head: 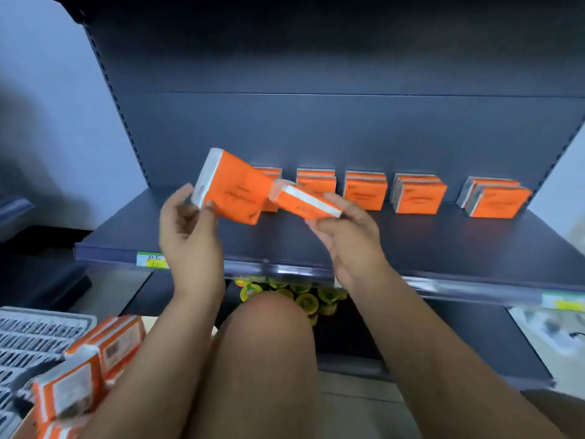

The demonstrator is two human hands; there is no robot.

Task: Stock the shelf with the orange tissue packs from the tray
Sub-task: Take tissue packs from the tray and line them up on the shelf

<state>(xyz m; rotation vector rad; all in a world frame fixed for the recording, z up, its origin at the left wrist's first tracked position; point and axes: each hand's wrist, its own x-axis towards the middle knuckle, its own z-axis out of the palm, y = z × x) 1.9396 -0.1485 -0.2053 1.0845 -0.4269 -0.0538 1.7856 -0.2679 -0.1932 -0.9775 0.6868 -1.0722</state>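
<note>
Orange-and-white tissue packs (365, 190), dark grey shelf (285, 239).

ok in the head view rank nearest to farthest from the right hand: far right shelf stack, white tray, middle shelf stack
1. middle shelf stack, just behind the right hand
2. far right shelf stack, shelf's right end
3. white tray, low on the left

Lettering on the pack (234, 188) in my left hand (186, 229) is too blurred to read. The second pack (305, 201), in my right hand (345, 229), is smeared. The first covers most of the leftmost shelf stack (269, 172). The tray (38, 331) runs off the left and bottom edges. Price label (152, 260) illegible.
</note>
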